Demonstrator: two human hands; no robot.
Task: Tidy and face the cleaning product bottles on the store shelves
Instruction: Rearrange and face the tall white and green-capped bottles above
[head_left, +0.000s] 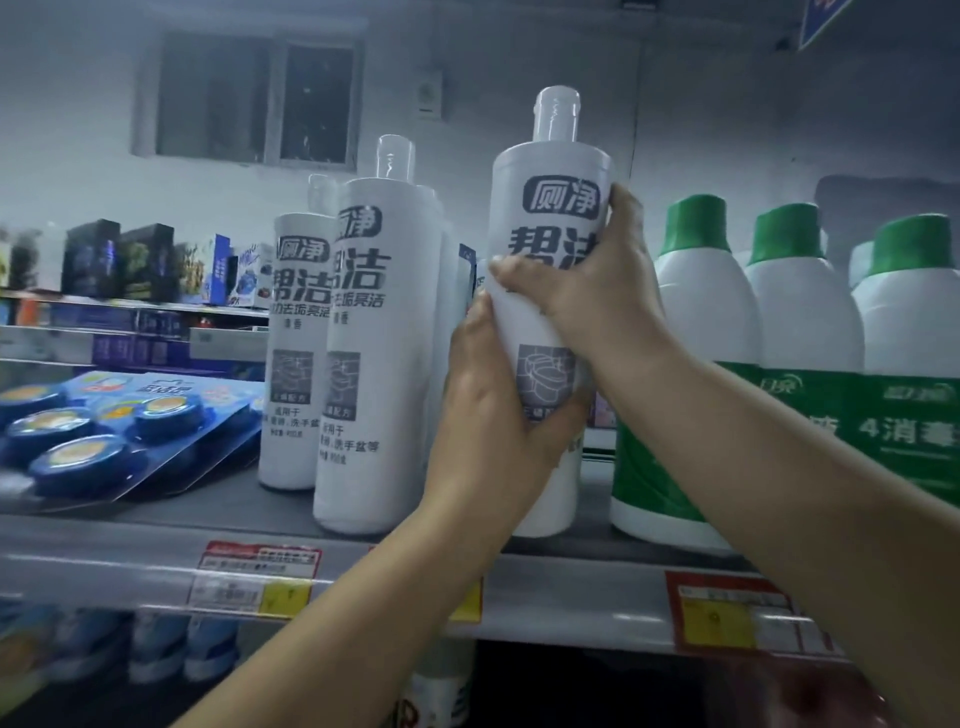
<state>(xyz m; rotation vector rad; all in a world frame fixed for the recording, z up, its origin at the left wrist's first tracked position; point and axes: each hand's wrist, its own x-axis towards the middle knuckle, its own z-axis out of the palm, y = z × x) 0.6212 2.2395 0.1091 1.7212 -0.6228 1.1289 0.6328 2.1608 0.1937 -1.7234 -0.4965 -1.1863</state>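
A tall white cleaner bottle (551, 176) with dark lettering stands upright near the front of the grey shelf (156, 556), label facing me. My left hand (493, 410) grips its lower half from the left. My right hand (597, 280) grips its middle from the right, fingers wrapped across the label. Two matching white bottles (363, 364) stand just to the left, labels forward, with others hidden behind them. White bottles with green caps and green labels (805, 322) line the right side.
Blue blister packs of round toilet blocks (104, 431) lie flat at the shelf's left. Price tags (260, 577) hang on the shelf edge. Small boxes (119, 260) fill a far shelf at left. More bottles (156, 644) sit on the shelf below.
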